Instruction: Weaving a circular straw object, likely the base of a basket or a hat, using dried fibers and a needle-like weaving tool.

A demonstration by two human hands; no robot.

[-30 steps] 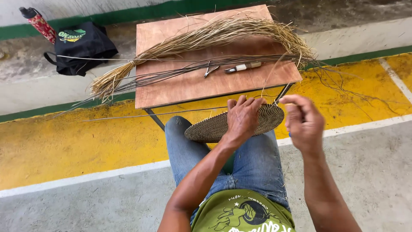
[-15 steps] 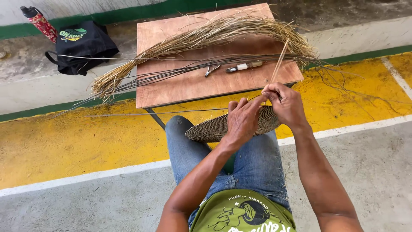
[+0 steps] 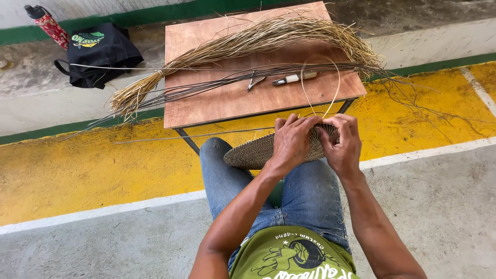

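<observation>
Left hand (image 3: 292,142): clasped over a woven disc (image 3: 258,151), fingers curled on its rim. Right hand (image 3: 343,142): pinching the same rim and a pale fibre strand (image 3: 337,82) looping upward. Disc: flat, oval, tightly coiled, dark-and-tan speckled, resting on the lap against blue jeans. Beyond: wooden table (image 3: 227,101) bearing dry grass bundle (image 3: 248,46), dark thin rods, small knife (image 3: 294,78).

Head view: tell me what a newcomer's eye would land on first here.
First, the two hands meeting over a flat woven disc on the person's lap: the left hand lies on it and the right hand pinches at its edge, where a pale strand loops up over the table. Next, the long bundle of dry straw sprawled across the small wooden table, set against the bright yellow floor stripe.
</observation>
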